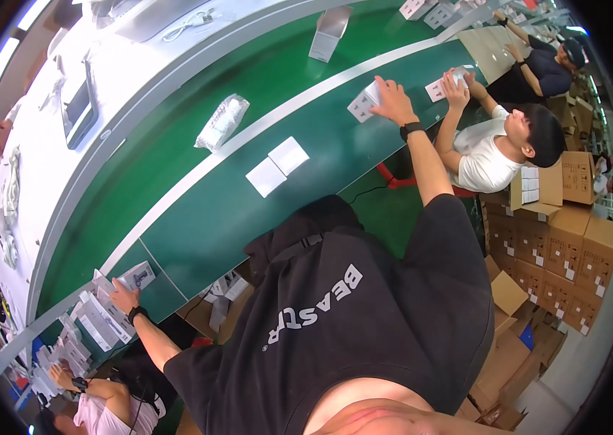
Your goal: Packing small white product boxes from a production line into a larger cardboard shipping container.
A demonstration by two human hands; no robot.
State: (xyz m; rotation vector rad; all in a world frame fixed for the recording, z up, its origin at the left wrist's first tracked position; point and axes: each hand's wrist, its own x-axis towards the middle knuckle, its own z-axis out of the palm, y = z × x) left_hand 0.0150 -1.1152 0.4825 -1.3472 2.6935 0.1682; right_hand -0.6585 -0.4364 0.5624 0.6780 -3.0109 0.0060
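Note:
My right hand [393,103], with a dark band on the wrist, is stretched far out over the green bench. Its fingers are closed round a small white carton [362,104] standing near the bench's inner strip. Far to the left, my left hand [125,299] is at another white carton [137,275] with a printed side, its fingers and thumb against the carton's near end. Flat white cartons [102,321] lie beside that hand. Between my hands, two plain white squares, an upper one [289,156] and a lower one [266,177], rest side by side on the bench.
A clear-wrapped bundle [222,122] and an open white box [330,35] sit on the green strip beyond a white divider. A co-worker [506,145] at right handles a white carton [446,87]; another [114,406] sits lower left. Brown cartons [553,254] are stacked at right.

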